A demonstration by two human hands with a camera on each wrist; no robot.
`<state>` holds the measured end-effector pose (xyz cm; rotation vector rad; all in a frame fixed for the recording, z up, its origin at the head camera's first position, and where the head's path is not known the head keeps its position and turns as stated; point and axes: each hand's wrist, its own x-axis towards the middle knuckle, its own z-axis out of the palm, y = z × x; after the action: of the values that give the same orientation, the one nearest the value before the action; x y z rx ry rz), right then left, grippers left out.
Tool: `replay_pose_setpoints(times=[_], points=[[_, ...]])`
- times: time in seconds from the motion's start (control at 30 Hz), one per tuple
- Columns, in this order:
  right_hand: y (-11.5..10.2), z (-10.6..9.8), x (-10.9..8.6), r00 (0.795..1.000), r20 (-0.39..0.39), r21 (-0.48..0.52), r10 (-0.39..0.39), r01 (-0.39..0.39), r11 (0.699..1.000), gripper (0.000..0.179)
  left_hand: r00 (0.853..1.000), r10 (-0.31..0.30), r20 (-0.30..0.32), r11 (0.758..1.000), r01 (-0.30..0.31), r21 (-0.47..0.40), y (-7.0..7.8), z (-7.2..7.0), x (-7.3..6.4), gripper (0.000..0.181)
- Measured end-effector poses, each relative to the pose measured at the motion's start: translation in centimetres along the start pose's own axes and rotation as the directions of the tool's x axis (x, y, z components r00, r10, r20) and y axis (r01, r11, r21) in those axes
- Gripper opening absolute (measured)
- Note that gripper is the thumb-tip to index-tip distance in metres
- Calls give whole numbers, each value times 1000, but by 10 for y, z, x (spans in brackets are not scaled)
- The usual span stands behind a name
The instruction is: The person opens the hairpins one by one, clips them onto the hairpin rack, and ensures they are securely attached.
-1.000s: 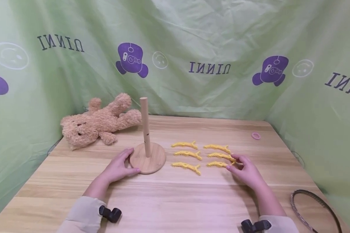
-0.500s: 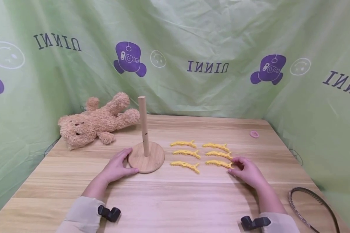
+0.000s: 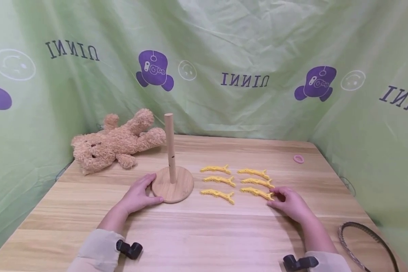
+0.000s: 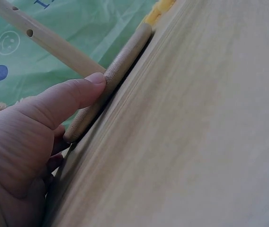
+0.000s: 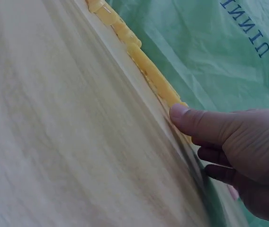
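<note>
Front-right yellow clip [image 3: 257, 192] now slants more.
Right hand [image 3: 289, 203] pinches its end; left hand [image 3: 137, 195] grips the wooden stand [image 3: 172, 176].

The stand [image 3: 172, 166] looks like smooth, matt wood, the clips [image 3: 217, 194] plastic, the bear [image 3: 117, 145] fuzzy plush, the backdrop [image 3: 204, 102] creased, faintly glossy cloth.

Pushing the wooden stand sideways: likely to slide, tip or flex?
Pushed low, the wooden stand will probably slide rather than tip, since its broad round base appears to lie flat on the table. Pushed near the top, it may tip more readily, as the post rises tall above that base. Flexing seems unlikely: the post looks straight and wooden.
</note>
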<state>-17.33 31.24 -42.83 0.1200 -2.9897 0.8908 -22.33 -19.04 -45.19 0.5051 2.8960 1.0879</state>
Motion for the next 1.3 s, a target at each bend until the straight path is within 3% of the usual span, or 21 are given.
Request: replay_pose_setpoints(times=[0.3,0.53,0.83,1.07,1.3], points=[[-33,-1,12,1000,-6,130,23,-22,991,49,1000,-15,1,1000,15,1,1,1,-1,97],[-80,18,40,996,-10,223,-85,85,971,48,1000,-27,2,999,27,-18,-1,2,-2,97],[-136,47,69,985,56,212,-163,148,966,42,1000,-22,-13,1000,22,-1,1,2,-1,96],[-167,74,87,980,45,191,-192,180,965,32,999,-34,-8,999,34,-6,-2,4,0,98],[-192,92,100,969,101,158,-224,207,966,29,999,-46,-5,999,46,-8,-3,4,0,99]])
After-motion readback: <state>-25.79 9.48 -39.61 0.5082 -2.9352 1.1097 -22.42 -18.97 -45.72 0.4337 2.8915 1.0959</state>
